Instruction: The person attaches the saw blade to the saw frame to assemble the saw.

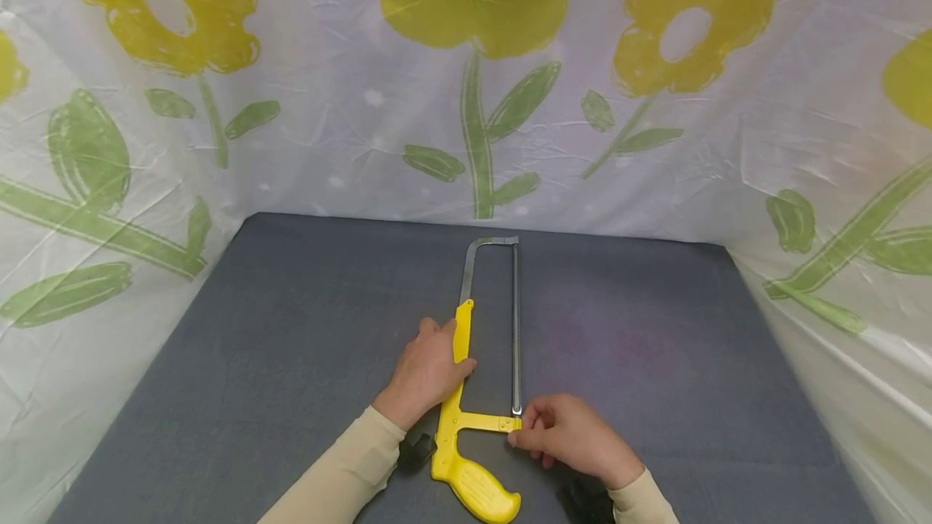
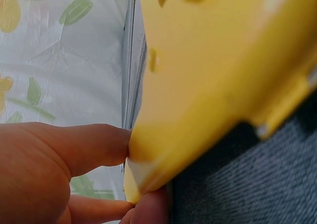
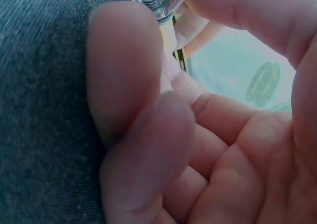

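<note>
A hacksaw [image 1: 448, 420] with a yellow frame lies on the dark table, its yellow handle [image 1: 482, 493] toward me and its bent metal bow [image 1: 468, 269] pointing away. The long straight blade side [image 1: 516, 330] runs along the right. My left hand [image 1: 428, 370] grips the yellow frame midway, thumb on one side and fingers on the other. At the near end of the blade, my right hand [image 1: 571, 433] has curled fingers around a metal wing nut [image 3: 173, 0] on a threaded end. The thumb touches one wing there; in the head view this hand hides the nut.
The dark grey tabletop [image 1: 306, 330] spreads out on both sides of the saw. A white curtain [image 1: 328, 128] printed with yellow flowers rises behind the table and along both sides. Dark wrist devices [image 1: 417, 454] sit under both forearms.
</note>
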{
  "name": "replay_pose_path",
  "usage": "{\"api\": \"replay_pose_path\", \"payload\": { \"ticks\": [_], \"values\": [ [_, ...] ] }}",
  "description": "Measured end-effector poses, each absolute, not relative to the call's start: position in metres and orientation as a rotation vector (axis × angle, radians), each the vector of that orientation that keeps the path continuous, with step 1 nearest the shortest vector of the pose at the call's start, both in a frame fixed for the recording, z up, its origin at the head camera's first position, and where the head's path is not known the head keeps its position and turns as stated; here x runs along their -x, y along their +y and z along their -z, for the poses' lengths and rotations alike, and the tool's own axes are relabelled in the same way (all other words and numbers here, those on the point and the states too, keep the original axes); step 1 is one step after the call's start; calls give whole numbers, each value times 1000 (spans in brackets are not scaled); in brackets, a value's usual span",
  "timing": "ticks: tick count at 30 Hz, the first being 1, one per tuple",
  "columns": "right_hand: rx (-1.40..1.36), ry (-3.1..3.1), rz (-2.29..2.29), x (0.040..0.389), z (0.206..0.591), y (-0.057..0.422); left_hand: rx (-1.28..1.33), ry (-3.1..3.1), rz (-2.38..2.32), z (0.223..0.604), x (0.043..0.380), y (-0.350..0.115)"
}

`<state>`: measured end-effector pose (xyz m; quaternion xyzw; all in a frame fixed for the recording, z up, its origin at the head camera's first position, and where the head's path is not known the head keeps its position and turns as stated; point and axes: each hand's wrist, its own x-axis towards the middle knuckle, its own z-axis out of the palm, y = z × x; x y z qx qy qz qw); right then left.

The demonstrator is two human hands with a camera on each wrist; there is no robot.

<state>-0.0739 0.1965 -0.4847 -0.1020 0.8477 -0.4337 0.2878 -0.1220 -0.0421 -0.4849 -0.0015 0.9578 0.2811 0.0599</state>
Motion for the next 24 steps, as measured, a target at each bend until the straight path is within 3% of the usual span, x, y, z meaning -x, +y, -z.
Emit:
{"api": "replay_pose_path", "payload": {
  "ticks": [24],
  "values": [
    [398, 2209, 1264, 73, 487, 201, -7, 2905, -829, 484, 122, -42]
  ]
}}
